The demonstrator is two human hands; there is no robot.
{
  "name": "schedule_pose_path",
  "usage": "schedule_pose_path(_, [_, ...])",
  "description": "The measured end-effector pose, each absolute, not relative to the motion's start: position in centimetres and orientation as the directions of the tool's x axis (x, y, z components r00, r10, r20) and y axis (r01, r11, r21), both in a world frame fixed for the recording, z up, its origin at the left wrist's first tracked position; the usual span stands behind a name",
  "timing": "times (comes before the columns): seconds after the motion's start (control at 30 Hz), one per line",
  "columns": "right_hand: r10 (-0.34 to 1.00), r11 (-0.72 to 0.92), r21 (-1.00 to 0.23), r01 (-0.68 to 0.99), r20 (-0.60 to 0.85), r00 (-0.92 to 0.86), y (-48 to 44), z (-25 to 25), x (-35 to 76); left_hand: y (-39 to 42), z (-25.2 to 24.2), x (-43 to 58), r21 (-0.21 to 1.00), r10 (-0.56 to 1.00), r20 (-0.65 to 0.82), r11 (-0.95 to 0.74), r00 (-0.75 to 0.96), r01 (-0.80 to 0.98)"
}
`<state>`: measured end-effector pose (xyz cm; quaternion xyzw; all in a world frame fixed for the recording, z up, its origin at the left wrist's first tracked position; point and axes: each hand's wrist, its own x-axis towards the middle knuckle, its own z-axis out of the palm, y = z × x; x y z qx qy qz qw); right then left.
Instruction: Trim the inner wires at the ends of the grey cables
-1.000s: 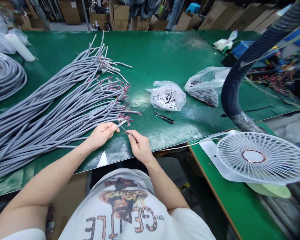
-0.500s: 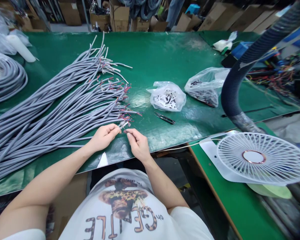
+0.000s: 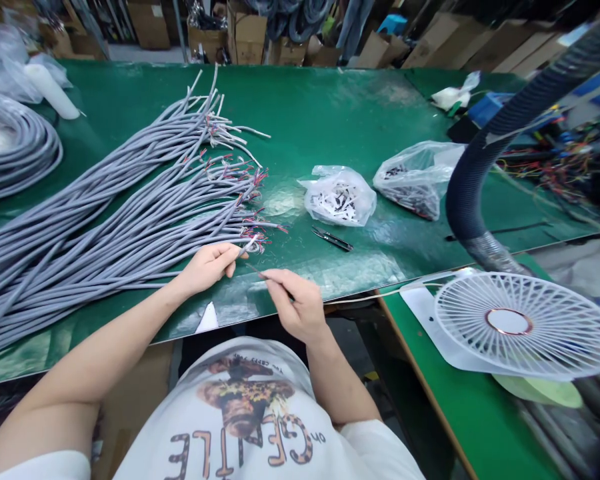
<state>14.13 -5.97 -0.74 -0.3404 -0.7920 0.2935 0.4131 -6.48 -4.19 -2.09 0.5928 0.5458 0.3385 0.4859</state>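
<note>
A big bundle of grey cables (image 3: 105, 220) lies across the green table (image 3: 320, 113), their stripped ends with red and blue wires fanned out near the middle. My left hand (image 3: 207, 265) pinches the end of one grey cable near the front edge. My right hand (image 3: 295, 303) is closed in a pinch on a thin strand pulled out from that cable end, a little to the right of the left hand and over the table's front edge.
Small snips (image 3: 333, 238) lie right of the cable ends. Two clear plastic bags of small parts (image 3: 339, 197) (image 3: 415, 177) sit behind them. A coil of grey cable (image 3: 15, 157) is at far left. A white fan (image 3: 523, 323) and a dark hose (image 3: 480, 160) stand on the right.
My right hand has drawn back to the right and toward me, away from the left hand, pulling a thin strand from the cable end. The left hand stays in place.
</note>
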Motion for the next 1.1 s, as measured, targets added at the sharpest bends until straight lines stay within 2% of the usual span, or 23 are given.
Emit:
schedule_pose_path(0.1, [0.819,0.569,-0.719,0.400,0.449,-0.358,-5.1,-1.8,15.1,-4.6,-1.8,-6.3,0.901,0.980,-0.045,-0.044,0.194,0.431])
schedule_pose_path(0.23, [0.807,0.588,-0.652,0.478,0.437,-0.396,-4.8,-2.4,16.0,-5.1,-2.0,-5.9,0.832,0.982,0.044,-0.136,0.182,0.537])
schedule_pose_path(0.43, [0.800,0.600,-0.572,0.560,0.401,-0.447,-4.6,-2.7,16.4,-5.1,-2.4,-5.8,0.783,0.976,0.110,-0.202,0.189,0.588])
schedule_pose_path(0.7, [0.814,0.580,-0.556,0.594,0.368,-0.450,-4.6,-3.3,16.4,-5.2,-3.0,-5.9,0.720,0.961,0.180,-0.275,0.212,0.638])
schedule_pose_path(1.1, [0.811,0.584,-0.500,0.640,0.332,-0.481,-5.0,-2.3,16.6,-5.4,-3.2,-5.9,0.439,0.867,0.407,-0.461,0.287,0.771])
